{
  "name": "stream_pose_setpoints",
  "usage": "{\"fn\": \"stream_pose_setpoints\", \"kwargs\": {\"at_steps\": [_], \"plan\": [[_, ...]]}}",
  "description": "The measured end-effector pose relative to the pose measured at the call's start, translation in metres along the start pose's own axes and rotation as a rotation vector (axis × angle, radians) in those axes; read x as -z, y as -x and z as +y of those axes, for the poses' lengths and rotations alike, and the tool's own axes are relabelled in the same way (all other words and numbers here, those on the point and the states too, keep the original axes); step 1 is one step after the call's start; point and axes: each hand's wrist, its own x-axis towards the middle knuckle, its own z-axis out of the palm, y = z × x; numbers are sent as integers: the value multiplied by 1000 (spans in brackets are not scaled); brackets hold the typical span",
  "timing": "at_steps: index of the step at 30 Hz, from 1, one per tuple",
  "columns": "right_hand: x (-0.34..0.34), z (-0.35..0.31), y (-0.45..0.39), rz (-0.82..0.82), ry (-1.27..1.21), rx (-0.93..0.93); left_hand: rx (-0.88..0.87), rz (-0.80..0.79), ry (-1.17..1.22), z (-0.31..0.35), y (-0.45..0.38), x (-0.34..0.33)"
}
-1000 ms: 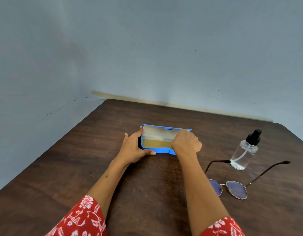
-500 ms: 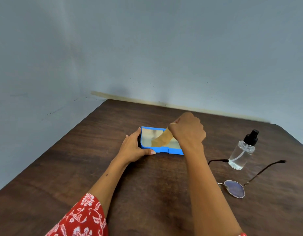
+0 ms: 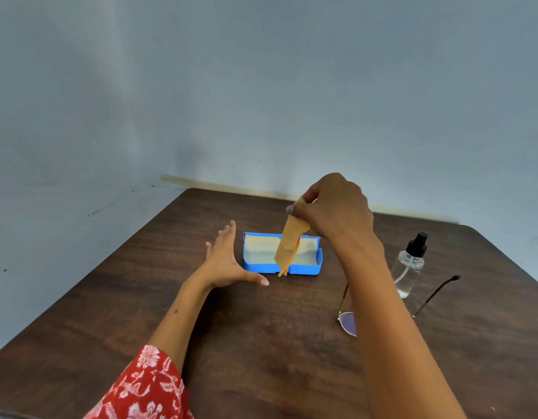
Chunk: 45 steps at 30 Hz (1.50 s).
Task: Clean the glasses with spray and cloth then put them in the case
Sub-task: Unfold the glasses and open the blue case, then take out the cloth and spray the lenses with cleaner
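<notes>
Head view, near to far: my right forearm crosses the glasses (image 3: 347, 323), hiding most of them; they lie on the table (image 3: 140, 297) beside the spray bottle (image 3: 409, 264); my left hand (image 3: 223, 263) has let go of the case (image 3: 281, 267), fingers spread wide beside it; my right hand (image 3: 335, 207) has lifted the cloth (image 3: 290, 243) clear, pinched; cleaning can start.
</notes>
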Motion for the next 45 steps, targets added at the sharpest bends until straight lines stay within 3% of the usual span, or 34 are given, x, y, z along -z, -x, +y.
{"fn": "stream_pose_setpoints", "kwargs": {"at_steps": [2,5,7,16,26,29,34,36,40,45], "plan": [[11,0,14,-9,-14,49,-58,-6,170,16,21,12],[23,6,37,-61,-56,104,-254,-101,627,50,65,17],[29,12,50,-96,-86,105,-291,-147,771,71,90,8],[52,64,87,-77,-227,87,-197,-266,799,91,151,-38],[47,121,107,-217,-489,-10,-43,-629,822,96,190,-70],[40,135,114,-179,-500,-59,-11,-594,903,98,195,-77],[21,156,134,129,-216,-264,113,-360,1034,105,193,-91],[17,163,143,31,-259,-342,119,-300,1060,107,193,-93],[8,162,159,-364,-691,-389,113,-315,1129,110,192,-96],[-2,161,167,-355,-965,-256,81,-244,966,107,195,-99]]}}
